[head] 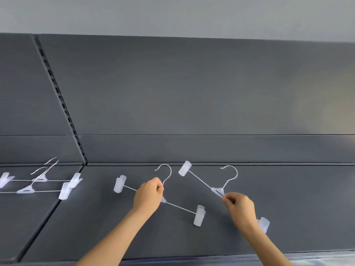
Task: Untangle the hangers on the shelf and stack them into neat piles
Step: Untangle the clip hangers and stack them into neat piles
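Two white clip hangers with metal hooks are held apart over the dark grey shelf [192, 237]. My left hand [148, 194] grips the middle of the left hanger [180, 207], whose bar slopes down to the right with a clip at each end. My right hand [240, 207] pinches the right hanger [217, 190] just below its centre piece; its bar slopes from upper left to lower right, and my wrist partly hides the lower clip. Two more hangers [40, 184] lie overlapped on the neighbouring shelf panel at the far left.
A dark back panel [192, 93] rises behind the shelf. A slotted upright [57, 96] divides the left bay from the middle one. The shelf's front edge [211, 255] runs along the bottom of the view.
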